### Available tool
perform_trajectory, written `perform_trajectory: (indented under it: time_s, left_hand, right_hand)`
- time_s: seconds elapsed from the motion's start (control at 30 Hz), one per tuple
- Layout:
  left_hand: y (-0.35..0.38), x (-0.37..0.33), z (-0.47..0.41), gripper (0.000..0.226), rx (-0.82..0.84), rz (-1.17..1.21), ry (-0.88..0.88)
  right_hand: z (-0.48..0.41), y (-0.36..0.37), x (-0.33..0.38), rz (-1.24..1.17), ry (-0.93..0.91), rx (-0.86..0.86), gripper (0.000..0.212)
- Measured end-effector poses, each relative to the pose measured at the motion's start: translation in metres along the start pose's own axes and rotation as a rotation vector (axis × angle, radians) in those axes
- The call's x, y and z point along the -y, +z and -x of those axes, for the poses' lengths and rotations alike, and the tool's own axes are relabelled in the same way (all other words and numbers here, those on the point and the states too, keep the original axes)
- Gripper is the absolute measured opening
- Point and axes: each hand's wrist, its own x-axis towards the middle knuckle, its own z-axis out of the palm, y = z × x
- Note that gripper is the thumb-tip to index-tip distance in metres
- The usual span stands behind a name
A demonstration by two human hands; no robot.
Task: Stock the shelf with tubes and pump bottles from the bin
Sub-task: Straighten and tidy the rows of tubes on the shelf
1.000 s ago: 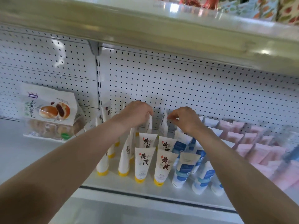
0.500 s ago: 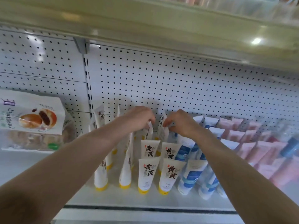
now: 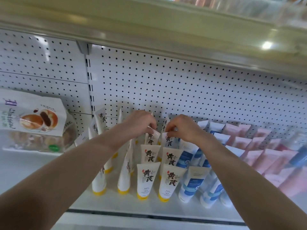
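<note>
Several white tubes with yellow caps (image 3: 147,180) stand cap-down in rows on the white shelf (image 3: 116,203). Both my hands reach to the back rows. My left hand (image 3: 141,122) pinches the crimped top of a back-row white tube (image 3: 152,138). My right hand (image 3: 184,128) pinches the top of the neighbouring white tube (image 3: 168,141). To the right stand white-and-blue tubes (image 3: 192,183), then rows of pink tubes (image 3: 259,156). No pump bottles and no bin are in view.
A bag of filled buns (image 3: 33,122) lies on the shelf at the left. The white pegboard back wall (image 3: 166,87) rises behind the tubes. An upper shelf (image 3: 149,27) overhangs closely above. A blue object (image 3: 299,156) shows blurred at the far right.
The view has shifted a little. Both hands stay at the back-row tubes, with their fingers now closer together on the tube tops.
</note>
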Motion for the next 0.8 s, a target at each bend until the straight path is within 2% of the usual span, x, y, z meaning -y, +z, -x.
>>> perform_trajectory:
  time_s: [0.37, 0.6, 0.8]
  left_hand:
    - [-0.002, 0.001, -0.002, 0.013, 0.061, -0.013, -0.056]
    - [-0.010, 0.012, -0.014, 0.017, -0.058, 0.085, -0.149]
    - [-0.003, 0.018, -0.040, 0.022, -0.026, 0.070, -0.219]
  right_hand:
    - [-0.002, -0.004, -0.006, -0.014, 0.005, 0.064, 0.015]
    - [-0.015, -0.023, -0.024, -0.067, 0.149, -0.097, 0.017]
    - [-0.035, -0.016, -0.024, 0.001, 0.239, -0.091, 0.019]
